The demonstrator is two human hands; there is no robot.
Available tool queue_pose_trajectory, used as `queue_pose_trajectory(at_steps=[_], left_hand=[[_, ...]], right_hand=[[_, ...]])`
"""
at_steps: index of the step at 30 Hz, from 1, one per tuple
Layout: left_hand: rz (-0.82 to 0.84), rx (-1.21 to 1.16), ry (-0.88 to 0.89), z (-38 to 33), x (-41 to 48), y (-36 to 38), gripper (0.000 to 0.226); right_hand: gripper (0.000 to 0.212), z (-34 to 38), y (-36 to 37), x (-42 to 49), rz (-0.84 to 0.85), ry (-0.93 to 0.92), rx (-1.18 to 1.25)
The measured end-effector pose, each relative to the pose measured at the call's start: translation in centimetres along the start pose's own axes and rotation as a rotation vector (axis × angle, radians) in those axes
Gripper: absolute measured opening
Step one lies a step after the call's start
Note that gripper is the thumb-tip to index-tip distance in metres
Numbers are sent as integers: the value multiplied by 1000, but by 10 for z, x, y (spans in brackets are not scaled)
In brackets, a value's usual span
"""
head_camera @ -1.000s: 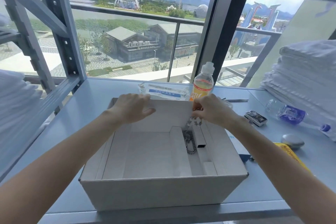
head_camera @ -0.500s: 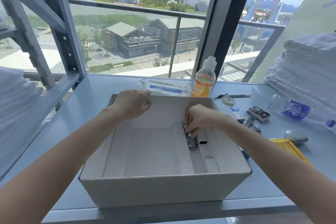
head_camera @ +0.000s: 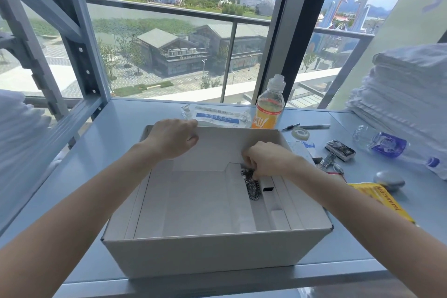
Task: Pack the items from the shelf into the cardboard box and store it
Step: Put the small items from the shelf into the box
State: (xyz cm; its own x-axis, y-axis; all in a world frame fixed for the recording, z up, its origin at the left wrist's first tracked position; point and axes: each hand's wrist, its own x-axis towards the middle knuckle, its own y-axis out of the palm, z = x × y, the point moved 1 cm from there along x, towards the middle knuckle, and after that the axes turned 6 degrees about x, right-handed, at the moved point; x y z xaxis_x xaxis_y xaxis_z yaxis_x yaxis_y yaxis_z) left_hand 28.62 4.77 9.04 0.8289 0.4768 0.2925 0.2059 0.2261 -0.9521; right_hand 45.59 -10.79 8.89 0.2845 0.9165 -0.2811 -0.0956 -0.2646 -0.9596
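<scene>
An open white cardboard box [head_camera: 193,256] stands on the grey shelf. My left hand [head_camera: 173,138] grips the box's far wall near its left corner. My right hand [head_camera: 267,158] reaches down inside the box at the right and pinches the upper end of a dark metal chain [head_camera: 252,189], most of which lies on the box floor. On the shelf stand or lie an orange drink bottle [head_camera: 268,109], a clear packet with a blue label [head_camera: 217,116], a tape roll [head_camera: 300,133], a pen [head_camera: 306,126] and a yellow packet [head_camera: 384,201].
Right of the box lie a small metal tin [head_camera: 339,150], a blue-labelled water bottle [head_camera: 387,146] on its side and a round silver object [head_camera: 389,181]. Folded white towels [head_camera: 408,87] are stacked at the right. A shelf upright [head_camera: 79,38] and a window stand behind.
My right hand has lowered the hanging chain into the box, so the chain now rests on the floor. The left hand has stayed on the far wall.
</scene>
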Motion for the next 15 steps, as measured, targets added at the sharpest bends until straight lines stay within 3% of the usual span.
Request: queue_pose_trajectory(at_steps=[4,10,15], left_hand=[[-6,3,-2,1,0,1,16],[-33,9,-13,3,1,6,22],[-26,18,-13,1,0,4,22]], right_hand=[[21,0,5,3,160,-53,-20],[25,7,3,2,-43,-205,-16],[13,7,7,0,64,-210,-105]])
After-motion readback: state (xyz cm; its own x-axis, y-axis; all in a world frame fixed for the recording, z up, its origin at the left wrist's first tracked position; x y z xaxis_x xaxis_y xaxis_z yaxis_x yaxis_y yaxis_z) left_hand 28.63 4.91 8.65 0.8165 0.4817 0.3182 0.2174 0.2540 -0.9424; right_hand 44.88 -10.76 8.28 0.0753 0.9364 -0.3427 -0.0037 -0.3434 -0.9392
